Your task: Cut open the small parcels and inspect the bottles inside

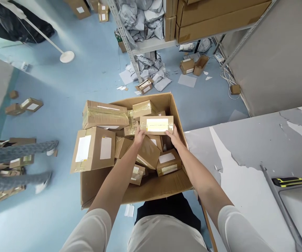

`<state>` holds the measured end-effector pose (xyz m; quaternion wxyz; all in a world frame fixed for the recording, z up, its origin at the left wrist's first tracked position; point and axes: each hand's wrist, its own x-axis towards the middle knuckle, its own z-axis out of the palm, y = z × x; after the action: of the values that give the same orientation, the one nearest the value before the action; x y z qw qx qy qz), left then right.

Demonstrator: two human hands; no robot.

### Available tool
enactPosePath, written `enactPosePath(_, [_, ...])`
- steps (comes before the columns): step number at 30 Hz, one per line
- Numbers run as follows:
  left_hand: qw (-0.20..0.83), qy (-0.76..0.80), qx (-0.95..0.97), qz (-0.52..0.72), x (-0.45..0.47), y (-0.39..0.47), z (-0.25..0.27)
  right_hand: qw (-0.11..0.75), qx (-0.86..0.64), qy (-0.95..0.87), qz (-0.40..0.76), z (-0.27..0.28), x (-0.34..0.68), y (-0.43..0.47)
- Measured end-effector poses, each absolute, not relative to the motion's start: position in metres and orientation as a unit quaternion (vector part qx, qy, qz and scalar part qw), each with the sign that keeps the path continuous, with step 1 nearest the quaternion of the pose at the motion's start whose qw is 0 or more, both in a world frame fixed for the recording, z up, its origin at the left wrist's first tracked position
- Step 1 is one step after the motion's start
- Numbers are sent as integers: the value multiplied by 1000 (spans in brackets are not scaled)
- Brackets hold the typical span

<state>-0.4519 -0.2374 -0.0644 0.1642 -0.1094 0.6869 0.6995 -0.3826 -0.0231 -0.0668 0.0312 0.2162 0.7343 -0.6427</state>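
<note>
Between my two hands is a small cardboard box (143,128) with a white label and clear tape. My left hand (138,137) grips its left end, fingers closed, and my right hand (175,136) closes on its lower right corner. Both hands are over a large open carton (163,191) full of taped parcels. A big labelled box (95,147) and a long taped box (105,114) stick out over the carton's left side. Beneath my arms lie a tilted brown box (148,152) and a smaller labelled box (168,162).
At the right stands a table with a torn grey cover (253,140) and a yellow-black utility knife (288,181). A metal shelf (153,44) holds grey bags and long boxes. Grey mailer bags (153,71) and small boxes lie on the floor. Another person's legs (16,150) show at left.
</note>
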Motion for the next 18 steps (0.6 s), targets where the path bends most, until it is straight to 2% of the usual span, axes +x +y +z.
enactPosePath(4, [119,672,-99,725,-439,-244,-48,-1,185,683,-706,-51,-369,-27])
enactPosePath(10, [51,680,-28,731,-408,-263,-11,-35,195,713,-673,-9,-331,-40])
enactPosePath(14, [39,679,46,732,-381,-266,18,-103,178,697,-687,23,-296,-49])
enactPosePath(18, [56,671,110,731,-360,-257,47,-124,154,655,-730,55,-259,-47])
